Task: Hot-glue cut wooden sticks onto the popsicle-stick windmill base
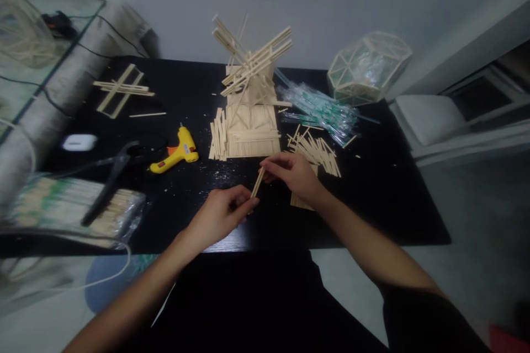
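Note:
Both my hands pinch one short wooden stick (258, 182) over the black table (393, 198). My left hand (221, 215) grips its lower end and my right hand (292, 174) grips its upper end. Just beyond them stands a windmill model (250, 96) built of sticks on a flat stick base. A loose heap of cut sticks (317, 151) lies beside my right hand.
A yellow glue gun (176, 155) lies left of the model, with black pliers (110, 176) over a bag of sticks (70, 207). A stick cross frame (121, 90) sits far left. Wrapped packets (321, 110) and a faceted stick dome (366, 69) are at back right.

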